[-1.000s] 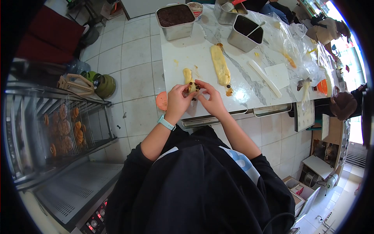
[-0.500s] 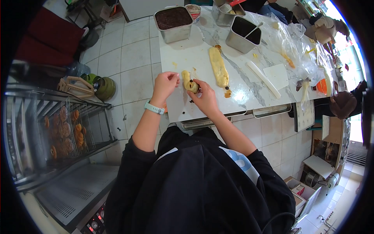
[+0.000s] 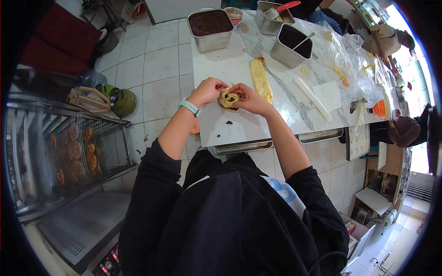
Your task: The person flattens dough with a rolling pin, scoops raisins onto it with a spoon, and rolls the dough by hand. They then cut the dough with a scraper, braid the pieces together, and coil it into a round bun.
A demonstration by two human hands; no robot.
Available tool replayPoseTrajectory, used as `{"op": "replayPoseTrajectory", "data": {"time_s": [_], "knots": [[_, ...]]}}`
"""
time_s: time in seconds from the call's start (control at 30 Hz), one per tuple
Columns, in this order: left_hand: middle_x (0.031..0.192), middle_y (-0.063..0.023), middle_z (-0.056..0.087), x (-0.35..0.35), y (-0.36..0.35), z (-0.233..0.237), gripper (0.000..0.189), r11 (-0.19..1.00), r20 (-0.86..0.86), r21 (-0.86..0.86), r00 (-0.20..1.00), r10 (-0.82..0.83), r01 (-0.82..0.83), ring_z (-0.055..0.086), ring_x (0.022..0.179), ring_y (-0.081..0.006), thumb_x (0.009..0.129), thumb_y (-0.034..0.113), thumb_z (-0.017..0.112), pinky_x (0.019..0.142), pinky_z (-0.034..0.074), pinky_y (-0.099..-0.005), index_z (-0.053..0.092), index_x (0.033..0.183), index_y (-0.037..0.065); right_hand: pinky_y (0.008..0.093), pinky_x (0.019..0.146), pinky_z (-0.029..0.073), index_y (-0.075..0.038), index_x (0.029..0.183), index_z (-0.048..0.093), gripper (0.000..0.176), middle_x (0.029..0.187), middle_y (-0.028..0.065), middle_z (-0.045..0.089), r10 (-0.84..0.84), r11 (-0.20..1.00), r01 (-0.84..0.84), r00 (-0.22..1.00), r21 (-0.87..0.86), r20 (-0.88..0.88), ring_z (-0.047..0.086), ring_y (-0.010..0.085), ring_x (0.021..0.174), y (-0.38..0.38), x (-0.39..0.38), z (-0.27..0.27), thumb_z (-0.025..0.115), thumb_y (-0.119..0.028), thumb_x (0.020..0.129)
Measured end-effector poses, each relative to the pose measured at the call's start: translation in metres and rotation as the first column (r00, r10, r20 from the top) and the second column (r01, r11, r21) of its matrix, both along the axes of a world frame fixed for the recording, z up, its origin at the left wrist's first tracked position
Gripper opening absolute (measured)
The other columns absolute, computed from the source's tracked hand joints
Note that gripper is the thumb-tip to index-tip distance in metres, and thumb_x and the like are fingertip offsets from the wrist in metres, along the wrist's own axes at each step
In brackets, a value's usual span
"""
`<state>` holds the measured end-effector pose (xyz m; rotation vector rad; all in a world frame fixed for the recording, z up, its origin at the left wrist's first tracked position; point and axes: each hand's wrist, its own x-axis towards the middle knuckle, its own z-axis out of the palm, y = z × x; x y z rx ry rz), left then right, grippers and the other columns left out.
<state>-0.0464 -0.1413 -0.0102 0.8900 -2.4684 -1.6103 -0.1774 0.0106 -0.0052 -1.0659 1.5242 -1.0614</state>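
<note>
A coiled dough roll (image 3: 229, 99) with dark raisin-like bits in its spiral is between my hands, just above the marble table. My left hand (image 3: 209, 92), with a pale watch on the wrist, pinches its left edge. My right hand (image 3: 251, 101) has its fingers closed on the right side of the roll. Just right of my hands lies a long flat strip of yellow dough (image 3: 260, 78), its lower end partly hidden by my right hand. Small dark bits (image 3: 229, 123) lie on the table nearer to me.
Behind my hands stand a metal tub of dark filling (image 3: 211, 25), a second metal tub with a spoon (image 3: 290, 48) and a can (image 3: 234, 17). Rightward are a white rolling pin (image 3: 313, 99), a white scraper (image 3: 327, 95) and plastic bags (image 3: 343, 55). A baking rack (image 3: 78, 152) stands left.
The dough's loose tail has been wound into the coil. My left hand has moved right onto the roll, and my right hand has shifted slightly right and up.
</note>
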Motion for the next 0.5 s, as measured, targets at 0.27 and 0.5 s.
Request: {"op": "replayPoseTrajectory", "data": {"time_s": [0.27, 0.5], "knots": [[0.096, -0.0151, 0.062, -0.001, 0.003, 0.009, 0.022, 0.946, -0.045, -0.25, 0.974, -0.222, 0.204, 0.061, 0.084, -0.0272, 0.079, 0.001, 0.058, 0.076, 0.049, -0.034, 0.067, 0.099, 0.002, 0.0286, 0.084, 0.045, -0.005, 0.112, 0.057, 0.042, 0.107, 0.008, 0.058, 0.101, 0.993, -0.115, 0.944, -0.026, -0.315, 0.057, 0.0178, 0.096, -0.001, 0.0, 0.021, 0.062, -0.003, 0.07], [0.102, -0.0085, 0.058, -0.007, -0.005, 0.007, 0.026, 0.893, -0.043, -0.131, 0.897, -0.439, 0.431, 0.057, 0.096, -0.0205, 0.08, -0.008, 0.052, 0.084, 0.046, -0.0287, 0.06, 0.103, 0.001, 0.0329, 0.09, 0.048, -0.007, 0.117, 0.053, 0.047, 0.109, 0.0094, 0.056, 0.024, 0.988, -0.084, 0.915, -0.132, -0.403, 0.057, 0.0206, 0.103, 0.008, 0.007, 0.034, 0.063, 0.001, 0.072]]}}
